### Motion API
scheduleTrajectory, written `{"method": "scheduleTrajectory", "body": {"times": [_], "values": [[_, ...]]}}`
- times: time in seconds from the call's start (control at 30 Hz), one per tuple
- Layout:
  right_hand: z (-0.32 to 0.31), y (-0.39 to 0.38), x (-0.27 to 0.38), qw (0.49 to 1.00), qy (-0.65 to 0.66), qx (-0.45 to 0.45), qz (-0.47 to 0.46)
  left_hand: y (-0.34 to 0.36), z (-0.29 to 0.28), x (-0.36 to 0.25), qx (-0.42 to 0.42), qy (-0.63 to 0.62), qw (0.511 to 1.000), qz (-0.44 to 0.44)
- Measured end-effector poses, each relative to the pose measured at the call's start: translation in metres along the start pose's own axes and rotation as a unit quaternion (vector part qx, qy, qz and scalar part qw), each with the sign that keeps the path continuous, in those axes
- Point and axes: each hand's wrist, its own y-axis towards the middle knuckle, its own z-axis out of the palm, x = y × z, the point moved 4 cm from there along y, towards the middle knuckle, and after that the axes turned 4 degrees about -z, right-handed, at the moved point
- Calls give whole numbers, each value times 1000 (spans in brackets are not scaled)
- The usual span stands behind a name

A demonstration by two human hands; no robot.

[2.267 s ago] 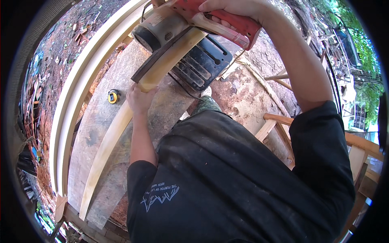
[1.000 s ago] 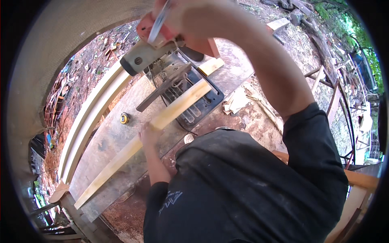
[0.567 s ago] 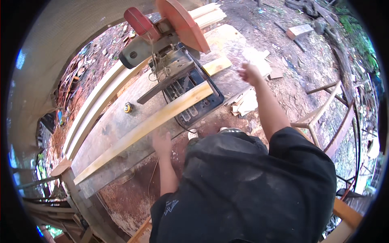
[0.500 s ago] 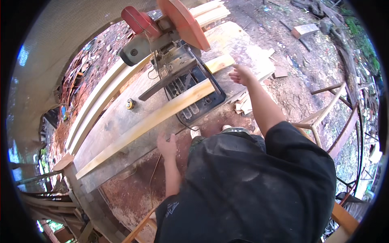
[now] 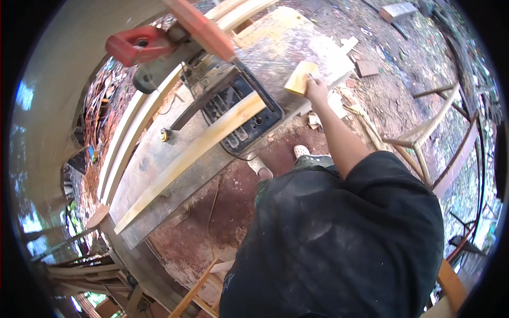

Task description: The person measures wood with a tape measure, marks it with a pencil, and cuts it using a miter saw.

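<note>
My right hand (image 5: 316, 91) grips a short yellow piece of wood (image 5: 295, 78) at the right side of the plywood bench (image 5: 145, 156). My left hand is not in view. A chop saw with a red handle (image 5: 125, 45) and red guard (image 5: 211, 35) stands on the bench, its black slotted base (image 5: 246, 136) just left of my right hand. A long pale board (image 5: 188, 158) lies slanting across that base and the bench. A small yellow tape measure (image 5: 164, 135) lies on the bench, left of the board.
Two long pale timbers (image 5: 126, 138) run along the bench's far left side. A wooden chair frame (image 5: 419, 143) stands to the right, beside scattered offcuts (image 5: 367, 68). My feet in pale clogs (image 5: 258, 167) are below the bench edge, with a cord (image 5: 212, 212) on the floor.
My right hand has left the saw handle and moved right onto the short piece, now gripped. My left hand has let go of the long board and dropped out of view.
</note>
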Motion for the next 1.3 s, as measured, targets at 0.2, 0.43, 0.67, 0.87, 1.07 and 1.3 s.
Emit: {"method": "scheduleTrajectory", "body": {"times": [0.2,0.43,0.67,0.87,1.07,1.3], "values": [[-226,-51,-76,916,-380,-131,0,-13,-36,-59,-48,-5,999,-2],[-376,-82,-201,853,-416,-61,311,18,-138,-117,-220,-309,918,118],[-243,-84,-99,908,-259,24,329,55,-218,-83,-257,-507,814,123],[-94,-146,-67,826,-466,279,150,96,-280,-64,-52,-880,433,188],[73,-276,6,727,-480,490,-33,115,-306,-81,-24,-911,358,203],[178,-318,16,744,-368,373,-416,116,-283,-19,59,-873,397,276]]}}
